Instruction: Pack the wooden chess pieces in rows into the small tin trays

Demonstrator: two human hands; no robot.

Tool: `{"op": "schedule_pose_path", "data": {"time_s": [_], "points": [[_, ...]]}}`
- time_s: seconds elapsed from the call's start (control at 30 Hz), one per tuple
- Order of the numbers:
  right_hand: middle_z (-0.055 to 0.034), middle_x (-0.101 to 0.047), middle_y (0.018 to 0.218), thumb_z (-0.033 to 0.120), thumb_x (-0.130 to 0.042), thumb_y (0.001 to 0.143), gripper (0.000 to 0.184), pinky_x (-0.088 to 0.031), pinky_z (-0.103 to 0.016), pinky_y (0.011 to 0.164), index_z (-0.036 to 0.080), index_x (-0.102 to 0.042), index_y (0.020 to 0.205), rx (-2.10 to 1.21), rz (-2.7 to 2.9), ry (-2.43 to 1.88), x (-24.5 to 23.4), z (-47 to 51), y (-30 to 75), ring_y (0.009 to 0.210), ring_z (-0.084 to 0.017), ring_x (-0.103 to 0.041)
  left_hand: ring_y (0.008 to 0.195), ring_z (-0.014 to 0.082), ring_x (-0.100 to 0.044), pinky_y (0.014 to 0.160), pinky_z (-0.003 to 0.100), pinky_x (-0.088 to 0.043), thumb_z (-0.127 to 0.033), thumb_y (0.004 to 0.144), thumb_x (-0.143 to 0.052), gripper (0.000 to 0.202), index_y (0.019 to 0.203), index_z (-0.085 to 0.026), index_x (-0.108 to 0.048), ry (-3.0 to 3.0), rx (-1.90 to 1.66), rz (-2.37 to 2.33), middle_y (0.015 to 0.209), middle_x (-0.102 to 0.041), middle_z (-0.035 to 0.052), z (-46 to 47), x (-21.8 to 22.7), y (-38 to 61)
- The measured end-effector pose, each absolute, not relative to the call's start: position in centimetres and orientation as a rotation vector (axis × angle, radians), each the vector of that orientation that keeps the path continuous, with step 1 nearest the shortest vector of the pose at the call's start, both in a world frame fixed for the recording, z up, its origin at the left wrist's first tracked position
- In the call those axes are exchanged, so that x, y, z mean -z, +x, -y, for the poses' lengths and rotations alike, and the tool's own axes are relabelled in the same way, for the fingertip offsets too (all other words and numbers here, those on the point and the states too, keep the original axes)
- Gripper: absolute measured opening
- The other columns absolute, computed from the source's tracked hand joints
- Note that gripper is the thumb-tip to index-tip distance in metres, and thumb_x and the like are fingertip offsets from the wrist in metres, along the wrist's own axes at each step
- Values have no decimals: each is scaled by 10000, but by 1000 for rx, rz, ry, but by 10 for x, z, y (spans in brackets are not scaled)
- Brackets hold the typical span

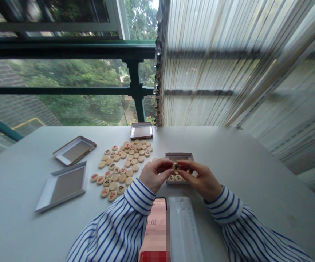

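Between the fingertips of both hands is a round wooden xiangqi piece (pixel 176 166) with a black character facing me. My left hand (pixel 157 174) pinches it from the left, and my right hand (pixel 201 178) from the right. Just below, a shallow open box (pixel 179 155) holds a few pieces (pixel 178 178) with black characters along its near side. My hands cover part of this box. Left of my left hand, many loose xiangqi pieces (pixel 122 178) are spread on the white table, some showing red or black characters, others blank side up.
Box parts lie around the loose pieces: a tray (pixel 84 182) and a brown-edged lid (pixel 91 146) at left, another lid (pixel 141 138) at the back. Near me are a phone (pixel 157 211) and a pale translucent case (pixel 184 225). Beyond the white table (pixel 228 145) hangs a string curtain (pixel 201 72).
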State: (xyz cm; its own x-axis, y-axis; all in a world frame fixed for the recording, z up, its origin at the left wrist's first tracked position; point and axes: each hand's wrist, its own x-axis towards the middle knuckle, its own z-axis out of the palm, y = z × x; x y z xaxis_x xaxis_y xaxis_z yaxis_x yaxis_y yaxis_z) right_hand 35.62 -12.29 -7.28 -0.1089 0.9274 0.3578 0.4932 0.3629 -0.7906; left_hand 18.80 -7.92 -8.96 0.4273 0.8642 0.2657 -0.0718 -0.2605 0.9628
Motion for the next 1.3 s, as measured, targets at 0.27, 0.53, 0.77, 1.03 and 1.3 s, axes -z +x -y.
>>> {"op": "schedule_pose_path", "data": {"time_s": [0.27, 0.53, 0.77, 1.03, 1.3], "points": [[-36, -658, 816, 256, -561, 768, 247, -474, -245, 622, 181, -570, 1002, -460, 1862, -1232, 72, 123, 357, 698, -120, -591, 756, 165, -650, 741, 314, -548, -232, 708, -626, 194, 874, -132, -636, 1594, -1043, -709, 817, -688, 61, 80, 85, 188], [-40, -646, 798, 271, -558, 768, 223, -474, -256, 635, 183, -576, 972, -390, 1912, -1234, 71, 123, 358, 694, -129, -583, 735, 161, -654, 719, 296, -555, -202, 702, -625, 165, 853, -144, -654, 1634, -1046, -736, 794, -698, 48, 82, 79, 190], [-43, -636, 788, 271, -569, 760, 213, -468, -266, 654, 169, -577, 946, -314, 1941, -1248, 70, 122, 360, 701, -135, -573, 762, 158, -647, 724, 283, -539, -222, 731, -593, 201, 907, -139, -643, 1733, -1018, -827, 831, -687, 62, 79, 86, 187], [-40, -640, 775, 250, -576, 751, 207, -465, -258, 652, 160, -579, 936, -239, 1943, -1306, 68, 120, 367, 688, -130, -581, 601, 118, -606, 555, 236, -517, -155, 723, -546, 179, 873, -127, -640, 2022, -1111, -1151, 771, -662, 58, 72, 90, 181], [-35, -654, 778, 237, -586, 731, 223, -472, -267, 648, 169, -581, 943, -173, 1939, -1328, 71, 116, 382, 674, -131, -596, 580, 76, -577, 509, 176, -501, -120, 709, -537, 222, 916, -114, -616, 2109, -1010, -1204, 815, -617, 50, 72, 94, 183]]}}
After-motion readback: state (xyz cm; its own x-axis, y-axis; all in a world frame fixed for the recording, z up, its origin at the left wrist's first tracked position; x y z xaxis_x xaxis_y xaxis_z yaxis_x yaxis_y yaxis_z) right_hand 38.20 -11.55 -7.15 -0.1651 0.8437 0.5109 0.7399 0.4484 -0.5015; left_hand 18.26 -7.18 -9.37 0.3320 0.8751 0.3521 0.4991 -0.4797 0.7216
